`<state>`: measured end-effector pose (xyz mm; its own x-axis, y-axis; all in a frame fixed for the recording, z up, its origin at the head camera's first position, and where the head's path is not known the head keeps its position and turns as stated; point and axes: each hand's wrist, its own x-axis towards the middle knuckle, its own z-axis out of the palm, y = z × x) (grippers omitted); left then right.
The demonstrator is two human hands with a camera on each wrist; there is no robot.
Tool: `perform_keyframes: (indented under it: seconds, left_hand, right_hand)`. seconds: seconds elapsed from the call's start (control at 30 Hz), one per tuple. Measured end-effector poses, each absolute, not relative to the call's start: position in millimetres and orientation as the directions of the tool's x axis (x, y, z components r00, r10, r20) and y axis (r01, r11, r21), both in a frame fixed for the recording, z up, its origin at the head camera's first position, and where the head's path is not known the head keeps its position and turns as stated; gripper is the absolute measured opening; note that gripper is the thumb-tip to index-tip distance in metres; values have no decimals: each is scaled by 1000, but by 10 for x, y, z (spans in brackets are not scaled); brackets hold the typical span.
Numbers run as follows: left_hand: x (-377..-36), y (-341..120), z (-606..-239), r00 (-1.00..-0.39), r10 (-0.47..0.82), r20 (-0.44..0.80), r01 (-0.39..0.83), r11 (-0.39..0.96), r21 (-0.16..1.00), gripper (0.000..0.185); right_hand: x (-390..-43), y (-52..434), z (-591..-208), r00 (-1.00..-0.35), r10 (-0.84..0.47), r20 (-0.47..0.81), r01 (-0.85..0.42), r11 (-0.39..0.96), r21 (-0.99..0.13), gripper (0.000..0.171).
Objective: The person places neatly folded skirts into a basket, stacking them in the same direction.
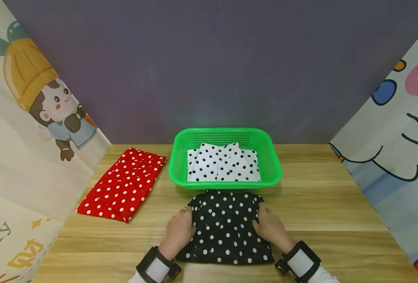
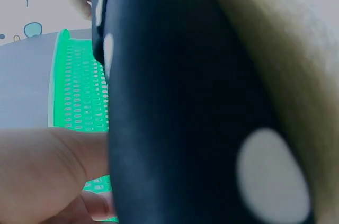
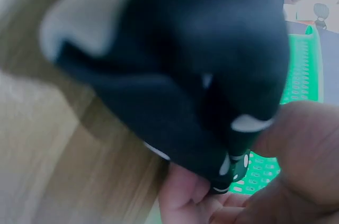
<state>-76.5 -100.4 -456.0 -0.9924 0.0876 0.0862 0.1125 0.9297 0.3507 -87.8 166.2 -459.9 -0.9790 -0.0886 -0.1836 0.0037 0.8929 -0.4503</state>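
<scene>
A folded black cloth with white dots [image 1: 226, 228] lies on the wooden table [image 1: 322, 200], just in front of a green basket [image 1: 226, 133]. My left hand [image 1: 178, 232] grips its left edge and my right hand [image 1: 270, 228] grips its right edge. In the left wrist view the black cloth [image 2: 180, 102] fills the frame, with my left hand [image 2: 47, 176] beside it. The right wrist view shows fingers of my right hand [image 3: 254, 181] curled under the black cloth [image 3: 201, 60], with its edge raised off the table. A folded white cloth with black dots [image 1: 223, 165] lies in the basket.
A folded red cloth with white dots [image 1: 124, 184] lies on the table at the left. Cartoon-printed panels stand along both sides and a dark wall closes the back. Bare wood shows to the right of the basket.
</scene>
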Motion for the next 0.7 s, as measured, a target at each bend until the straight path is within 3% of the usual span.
perform_keyframes:
  seconds: [0.3, 0.5, 0.7]
  left_hand:
    - [-753, -1056, -4554, -993, 106, 58, 120, 905, 409, 30]
    - [-709, -1086, -4526, -990, 119, 81, 142, 884, 446, 29]
    - [-626, -1101, -4489, -993, 109, 53, 121, 860, 495, 30]
  right_hand:
    - [-833, 1683, -4608, -984, -102, -148, -11, 855, -518, 49]
    - [-752, 1693, -4625, -985, -64, -157, 34, 835, -550, 53]
    - [-642, 1698, -4602, -998, -30, -52, 3, 840, -542, 52]
